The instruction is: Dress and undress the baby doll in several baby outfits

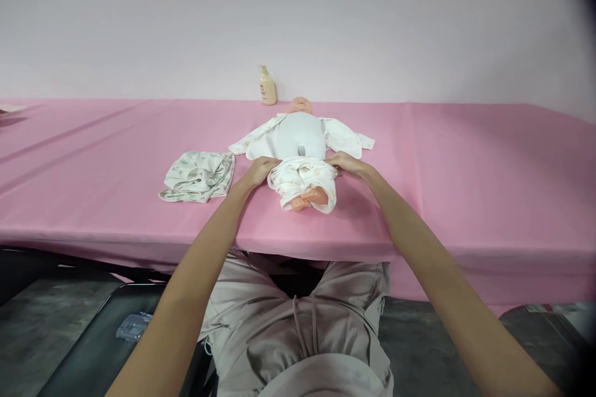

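Observation:
A baby doll (302, 136) lies with its head toward the wall and its feet toward me. White patterned baby pants (298, 172) cover its legs, bunched up, with the bare feet showing at the near end. My left hand (264, 169) grips the pants' waist at the left side. At the right side of the waist, my right hand (347, 163) grips them too; the fingertips of both hands are partly hidden. A white long-sleeved top (344, 136) spreads open around the pale torso, its sleeves out to both sides.
Pink cloth (475, 186) covers the table. Left of the doll sits a folded patterned cloth (200, 177). A pump bottle (267, 87) stands by the wall, beyond the doll's head. Below the table at left, a black chair (102, 335) holds a clear plastic item (133, 326).

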A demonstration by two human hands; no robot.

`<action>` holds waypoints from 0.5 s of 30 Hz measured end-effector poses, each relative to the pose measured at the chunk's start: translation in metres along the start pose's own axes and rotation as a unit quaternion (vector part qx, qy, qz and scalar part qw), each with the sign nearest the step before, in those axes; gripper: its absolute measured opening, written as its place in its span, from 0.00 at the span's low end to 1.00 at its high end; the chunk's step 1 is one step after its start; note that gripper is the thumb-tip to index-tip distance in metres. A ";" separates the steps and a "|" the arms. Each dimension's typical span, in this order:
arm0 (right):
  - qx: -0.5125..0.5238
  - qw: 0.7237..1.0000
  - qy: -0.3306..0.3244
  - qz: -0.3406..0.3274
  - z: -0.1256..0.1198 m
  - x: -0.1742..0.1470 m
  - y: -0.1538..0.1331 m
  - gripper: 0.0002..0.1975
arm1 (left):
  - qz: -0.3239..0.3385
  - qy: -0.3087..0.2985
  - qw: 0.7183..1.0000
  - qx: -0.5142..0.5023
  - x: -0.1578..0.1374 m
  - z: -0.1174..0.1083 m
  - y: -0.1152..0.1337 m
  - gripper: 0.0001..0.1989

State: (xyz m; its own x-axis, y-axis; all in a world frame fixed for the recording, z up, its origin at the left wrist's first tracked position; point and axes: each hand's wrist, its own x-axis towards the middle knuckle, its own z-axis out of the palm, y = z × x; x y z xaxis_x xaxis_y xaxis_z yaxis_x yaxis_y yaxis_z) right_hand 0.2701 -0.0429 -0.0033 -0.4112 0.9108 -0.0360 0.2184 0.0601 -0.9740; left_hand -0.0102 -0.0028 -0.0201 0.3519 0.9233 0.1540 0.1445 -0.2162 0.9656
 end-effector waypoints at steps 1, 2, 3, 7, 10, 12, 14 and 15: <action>0.009 1.000 0.003 -0.007 0.000 0.000 0.001 0.16 | 0.012 -0.004 1.000 0.004 0.000 0.000 -0.001 0.12; 0.021 1.000 0.009 -0.019 -0.001 0.001 0.004 0.14 | 0.028 -0.015 0.999 0.008 0.001 0.000 -0.001 0.12; 0.038 0.999 0.018 -0.030 -0.002 0.002 0.007 0.13 | 0.040 -0.030 0.999 0.006 0.001 0.000 -0.002 0.12; 0.130 0.989 0.043 -0.059 -0.003 0.009 0.016 0.12 | -0.006 -0.041 0.994 -0.099 0.002 0.006 -0.004 0.11; 0.168 0.981 0.056 -0.076 0.002 0.012 0.016 0.13 | -0.034 0.010 0.984 -0.175 0.000 0.013 0.003 0.11; 0.188 0.977 0.063 -0.076 0.008 0.014 0.013 0.13 | -0.037 0.043 0.980 -0.192 -0.002 0.016 0.009 0.13; 0.210 0.973 0.065 -0.070 0.016 0.014 0.008 0.12 | -0.045 0.073 0.977 -0.195 -0.006 0.017 0.014 0.14; 0.221 0.971 0.065 -0.068 0.019 0.013 0.005 0.12 | -0.051 0.084 0.976 -0.196 -0.007 0.016 0.015 0.15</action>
State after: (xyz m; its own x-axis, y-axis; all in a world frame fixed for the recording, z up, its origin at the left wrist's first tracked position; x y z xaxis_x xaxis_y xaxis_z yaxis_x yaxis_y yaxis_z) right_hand 0.2489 -0.0381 -0.0133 -0.2876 0.9525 0.0997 -0.2425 0.0283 -0.9697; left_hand 0.0046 -0.0175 -0.0104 0.1924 0.9799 0.0529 -0.2057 -0.0125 0.9785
